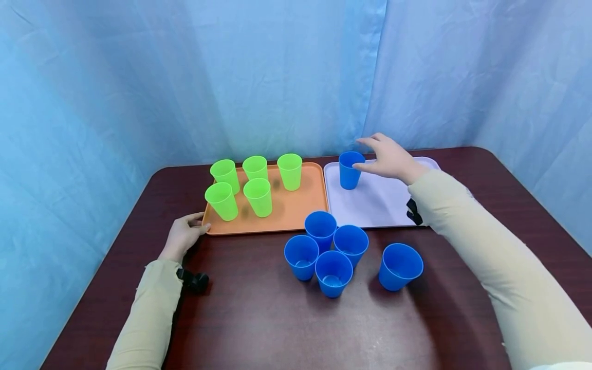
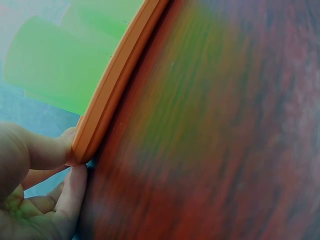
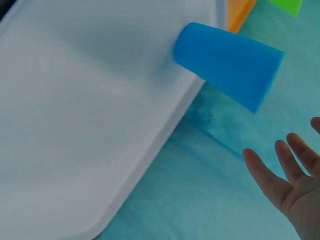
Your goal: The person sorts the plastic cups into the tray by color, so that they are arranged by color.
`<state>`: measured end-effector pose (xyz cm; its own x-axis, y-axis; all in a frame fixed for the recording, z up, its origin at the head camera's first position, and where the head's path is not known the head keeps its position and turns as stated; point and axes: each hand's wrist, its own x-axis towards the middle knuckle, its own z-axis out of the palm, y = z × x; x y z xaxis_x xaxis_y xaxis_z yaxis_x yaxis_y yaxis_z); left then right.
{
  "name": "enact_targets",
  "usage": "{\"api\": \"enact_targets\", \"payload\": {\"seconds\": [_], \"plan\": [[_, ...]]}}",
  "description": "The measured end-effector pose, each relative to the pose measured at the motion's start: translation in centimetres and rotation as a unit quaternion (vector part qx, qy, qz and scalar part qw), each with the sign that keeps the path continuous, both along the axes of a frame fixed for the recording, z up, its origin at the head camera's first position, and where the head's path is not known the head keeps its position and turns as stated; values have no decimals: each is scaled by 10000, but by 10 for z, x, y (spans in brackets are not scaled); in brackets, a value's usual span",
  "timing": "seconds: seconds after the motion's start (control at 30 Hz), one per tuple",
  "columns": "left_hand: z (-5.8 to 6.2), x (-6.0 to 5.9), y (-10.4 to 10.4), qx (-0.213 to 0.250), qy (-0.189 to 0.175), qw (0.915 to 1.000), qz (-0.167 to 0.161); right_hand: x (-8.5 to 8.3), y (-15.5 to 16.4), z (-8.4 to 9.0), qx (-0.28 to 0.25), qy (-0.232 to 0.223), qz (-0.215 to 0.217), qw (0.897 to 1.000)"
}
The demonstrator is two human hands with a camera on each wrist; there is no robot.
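Observation:
At the near left corner of the orange tray [image 1: 298,208], my left hand [image 1: 182,235] pinches the rim, thumb above and fingers below in the left wrist view. Several green cups [image 1: 290,174] stand upright on that tray, toward its left and back. A single blue cup [image 1: 349,177] is upright at the back left of the pale purple tray [image 1: 384,203]. My right hand [image 1: 389,159] is beside and above this cup, fingers spread and holding nothing. In the right wrist view a gap shows between the fingertips [image 3: 250,156] and the blue cup [image 3: 227,60].
In front of the trays, several blue cups [image 1: 334,277] stand bunched together on the dark wooden table [image 1: 259,318]. Another blue cup [image 1: 400,270] is apart to their right. A light blue curtain [image 1: 277,77] hangs right behind the trays.

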<state>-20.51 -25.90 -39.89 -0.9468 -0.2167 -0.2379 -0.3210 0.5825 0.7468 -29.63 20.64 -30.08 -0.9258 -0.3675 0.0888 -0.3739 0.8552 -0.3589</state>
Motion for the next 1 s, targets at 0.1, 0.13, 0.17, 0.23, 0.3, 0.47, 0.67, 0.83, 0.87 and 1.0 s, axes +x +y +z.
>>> {"api": "enact_targets", "payload": {"seconds": [0.1,0.13,0.17,0.23,0.3,0.47,0.67,0.83,0.87,1.0], "plan": [[0,0,0,3,8,10000,7,6,-1,13,-92,116,149,9998],[0,0,0,4,7,10000,4,8,0,17,-142,178,197,9995],[0,0,0,9,10,10000,6,10,0,21,-197,237,251,9992],[0,0,0,14,16,10000,3,16,0,29,-340,330,358,9982],[-1,0,0,8,20,10000,-1,21,2,36,-448,399,448,9972],[-1,-1,1,-20,57,10000,17,36,10,46,-665,509,543,9950],[-1,-2,1,25,59,10000,57,54,25,50,-702,546,695,9936],[-2,-2,-1,-1,73,10000,30,72,31,54,-543,677,1001,9912],[-2,-2,-1,-4,76,10000,28,76,31,56,-528,722,1061,9903],[-3,-2,-2,0,79,10000,10,92,32,62,-504,952,1261,9861]]}}
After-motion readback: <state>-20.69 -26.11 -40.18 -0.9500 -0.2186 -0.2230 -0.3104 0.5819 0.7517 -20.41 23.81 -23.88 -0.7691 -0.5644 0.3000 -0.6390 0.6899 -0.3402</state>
